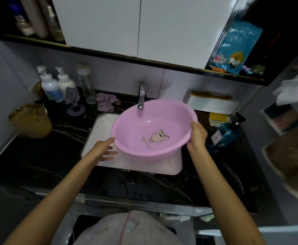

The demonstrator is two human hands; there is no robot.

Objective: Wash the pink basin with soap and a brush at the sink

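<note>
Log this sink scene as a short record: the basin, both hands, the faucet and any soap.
basin: pink, cartoon print inside, held over the sink, under the faucet
right hand: grips the basin's right rim
left hand: open, fingers straight, at the basin's left side
faucet: no running water visible
soap: blue pump bottle right of the sink; contents cannot be told
brush: none visible

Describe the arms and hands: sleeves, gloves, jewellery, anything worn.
The left hand and right hand wear no gloves, and no ring, watch or bracelet shows on either. The left arm and right arm are bare to the frame's edge, with no sleeve in view.
</note>
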